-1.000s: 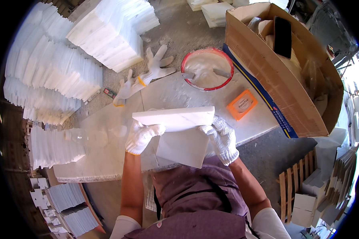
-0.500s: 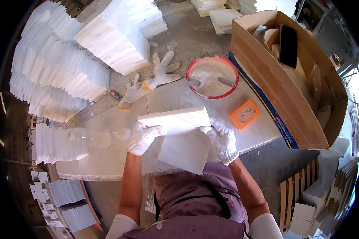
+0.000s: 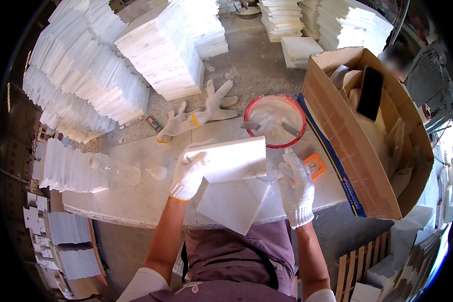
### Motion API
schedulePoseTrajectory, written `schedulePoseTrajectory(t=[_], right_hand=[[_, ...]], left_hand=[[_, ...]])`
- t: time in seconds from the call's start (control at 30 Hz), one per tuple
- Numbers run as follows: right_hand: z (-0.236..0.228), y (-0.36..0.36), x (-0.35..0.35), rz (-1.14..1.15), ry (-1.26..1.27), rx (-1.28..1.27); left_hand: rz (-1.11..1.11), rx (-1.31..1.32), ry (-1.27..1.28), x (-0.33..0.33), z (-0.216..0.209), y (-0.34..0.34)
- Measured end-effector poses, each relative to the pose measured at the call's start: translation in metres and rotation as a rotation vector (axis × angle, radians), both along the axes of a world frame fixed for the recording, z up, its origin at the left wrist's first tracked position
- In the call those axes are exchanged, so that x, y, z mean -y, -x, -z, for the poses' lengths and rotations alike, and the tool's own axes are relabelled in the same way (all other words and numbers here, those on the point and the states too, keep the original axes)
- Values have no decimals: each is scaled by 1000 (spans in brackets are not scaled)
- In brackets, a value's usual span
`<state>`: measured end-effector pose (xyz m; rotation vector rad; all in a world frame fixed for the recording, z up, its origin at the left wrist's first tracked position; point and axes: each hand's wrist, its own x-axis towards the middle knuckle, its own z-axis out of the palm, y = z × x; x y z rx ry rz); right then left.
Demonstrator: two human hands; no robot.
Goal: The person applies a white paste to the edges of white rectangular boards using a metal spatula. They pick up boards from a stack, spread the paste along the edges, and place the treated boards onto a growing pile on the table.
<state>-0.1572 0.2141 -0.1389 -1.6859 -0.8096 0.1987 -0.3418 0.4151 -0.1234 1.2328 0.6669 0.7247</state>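
A white marble tile (image 3: 235, 160), glossy on its lit face, is tilted up above the worktop. My left hand (image 3: 189, 173), in a white knit glove, grips its left end. Off the tile's right end, my right hand (image 3: 297, 191), gloved too, has its fingers apart and holds nothing that I can see. Below the held tile, another white tile (image 3: 231, 204) lies with a corner past the worktop's front edge. Beside my right fingers is an orange hand pad (image 3: 314, 166), partly covered by them.
On the pale stone worktop (image 3: 121, 199) stand a red-rimmed bucket (image 3: 272, 105) of white paste with two scrapers and a clear bottle (image 3: 113, 168). Spare gloves (image 3: 214, 103) lie behind. Tile stacks (image 3: 158, 60) rise at back left; a cardboard box (image 3: 347, 131) holding a phone (image 3: 370, 93) stands right.
My right hand has let go of the tile's right end and moved right, toward the orange pad. The held tile has turned so its broad face shows. The whole view has shifted slightly.
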Motion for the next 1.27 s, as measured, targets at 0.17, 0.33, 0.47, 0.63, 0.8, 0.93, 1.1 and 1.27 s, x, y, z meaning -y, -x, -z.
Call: schedulePoseTrajectory(t=[0.17, 0.33, 0.47, 0.63, 0.8, 0.93, 1.1, 1.27], right_hand=[[-13, -25, 29, 129, 104, -14], [-14, -54, 24, 136, 172, 244], [-29, -66, -10, 94, 231, 84], [-26, -80, -39, 69, 451, 290], [-19, -91, -50, 56, 611, 458], [-23, -93, -41, 143, 419, 399], [-38, -76, -35, 38, 178, -125], [-34, -66, -41, -3, 198, -200]], left_hand=[[-44, -53, -117, -28, 63, 25], [-183, 276, 276, -9, 73, 28], [-214, 209, 190, 6, 53, 28], [-230, 389, 447, 12, 35, 27], [-243, 404, 417, 10, 44, 30], [-272, 397, 418, 18, 27, 19], [-257, 342, 405, 10, 52, 34], [-265, 341, 408, 12, 44, 30]])
